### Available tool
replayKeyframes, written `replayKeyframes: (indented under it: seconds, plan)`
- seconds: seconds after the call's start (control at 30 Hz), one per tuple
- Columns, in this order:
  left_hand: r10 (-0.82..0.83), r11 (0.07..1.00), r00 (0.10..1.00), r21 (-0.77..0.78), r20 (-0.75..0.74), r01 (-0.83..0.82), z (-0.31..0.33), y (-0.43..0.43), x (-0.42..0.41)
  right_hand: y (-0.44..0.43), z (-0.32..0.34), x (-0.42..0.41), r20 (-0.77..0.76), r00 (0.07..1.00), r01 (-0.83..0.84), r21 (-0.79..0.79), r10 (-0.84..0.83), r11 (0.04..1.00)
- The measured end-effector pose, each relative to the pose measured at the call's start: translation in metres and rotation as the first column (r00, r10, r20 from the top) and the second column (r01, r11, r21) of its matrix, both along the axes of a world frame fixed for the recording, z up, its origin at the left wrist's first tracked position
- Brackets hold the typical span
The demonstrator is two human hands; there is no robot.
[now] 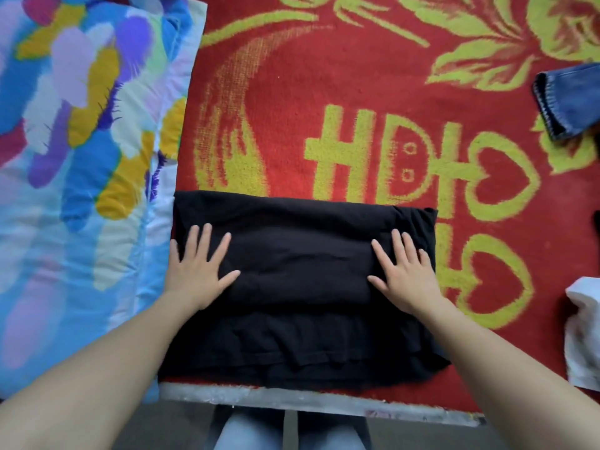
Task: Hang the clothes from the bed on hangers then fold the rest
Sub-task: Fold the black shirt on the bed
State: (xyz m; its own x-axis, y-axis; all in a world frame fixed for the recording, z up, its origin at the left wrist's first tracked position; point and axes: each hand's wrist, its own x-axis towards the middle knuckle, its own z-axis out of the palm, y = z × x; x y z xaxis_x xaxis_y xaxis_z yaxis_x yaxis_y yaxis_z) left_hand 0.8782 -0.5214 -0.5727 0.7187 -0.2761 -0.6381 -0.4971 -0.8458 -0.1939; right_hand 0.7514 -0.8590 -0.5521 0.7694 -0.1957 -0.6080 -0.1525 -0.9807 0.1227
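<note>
The red blanket (357, 76) with yellow-green motifs covers the bed before you, and a bright quilt (81, 157) lies at nine o'clock. The folded black garment (302, 336) sits at six o'clock, near the bed's edge. Your left hand (198, 271) and right hand (406, 277) press flat on it, fingers spread. Denim (571, 99) lies at two o'clock and a white cloth (584, 332) at four.

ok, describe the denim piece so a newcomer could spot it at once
Start at the red blanket with yellow-green hearts. Follow it to the right frame edge, above the white cloth: a blue denim cuff pokes in. Only it shows a stitched hem; the black garment lies centre.
</note>
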Motion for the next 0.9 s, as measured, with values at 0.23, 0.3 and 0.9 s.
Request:
replayKeyframes:
  seconds: [0.23,0.3,0.9]
  plan:
    - [0.000,0.983,0.976,-0.182,0.218,0.041,0.014,0.009,0.041,-0.037,0.017,0.027,0.391,0.920,0.018,0.045,-0.034,0.999]
    - [-0.035,0.970,0.974,-0.227,0.224,0.087,0.015,-0.007,0.060,-0.044,0.014,0.048,0.276,0.953,0.119,0.046,-0.127,0.992]
    - [-0.110,0.697,0.932,-0.642,0.344,0.319,0.103,0.055,0.014,-0.066,0.074,-0.028,0.685,0.683,-0.413,0.077,0.253,0.908]
